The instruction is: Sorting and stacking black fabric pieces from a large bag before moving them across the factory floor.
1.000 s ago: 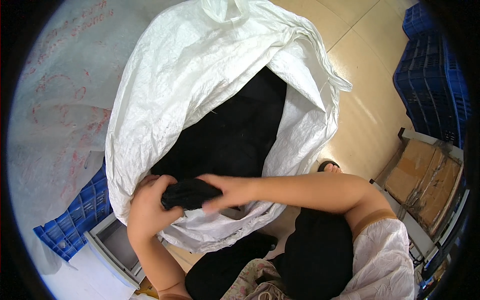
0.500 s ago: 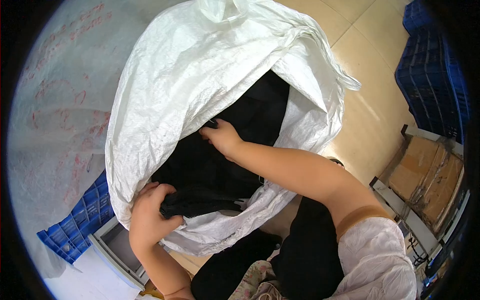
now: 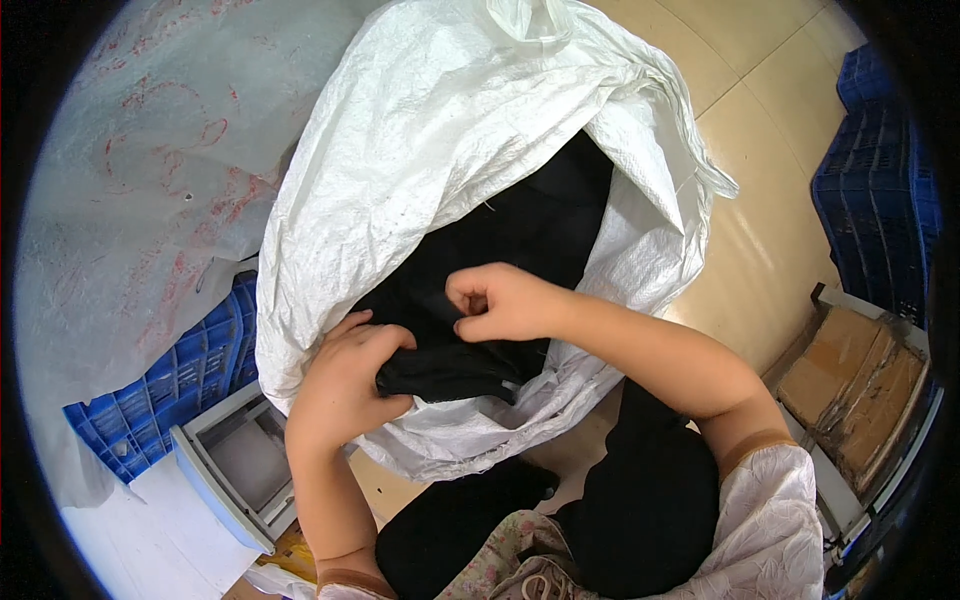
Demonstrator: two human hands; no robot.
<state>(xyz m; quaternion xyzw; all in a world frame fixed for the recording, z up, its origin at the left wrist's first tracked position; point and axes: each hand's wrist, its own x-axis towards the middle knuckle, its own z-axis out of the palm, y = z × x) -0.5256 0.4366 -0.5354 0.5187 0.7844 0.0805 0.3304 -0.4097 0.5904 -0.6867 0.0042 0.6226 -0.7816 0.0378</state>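
A large white woven sack (image 3: 400,160) stands open before me, its mouth rumpled around black cloth (image 3: 520,215). At the sack's near left rim, my left hand (image 3: 345,385) is closed round a bunched fold of the black cloth, thumb on the near side and fingers on the far side. Over the middle of the cloth hovers my right hand (image 3: 510,305), its fingers curled in toward the thumb. Whether anything sits in those curled fingers is hidden.
Cloudy plastic sheeting (image 3: 150,160) with red marks covers the left, above a blue plastic crate (image 3: 165,390) and a grey-framed box (image 3: 245,460). To the right are stacked blue crates (image 3: 870,190) and a taped cardboard box (image 3: 850,385) on a metal frame. Tiled floor (image 3: 760,130) shows behind.
My right hand has drawn back from the sack's far flap toward me and to the right, fingers now curled. My left hand stays on the bunched cloth. The whole view has shifted a little.
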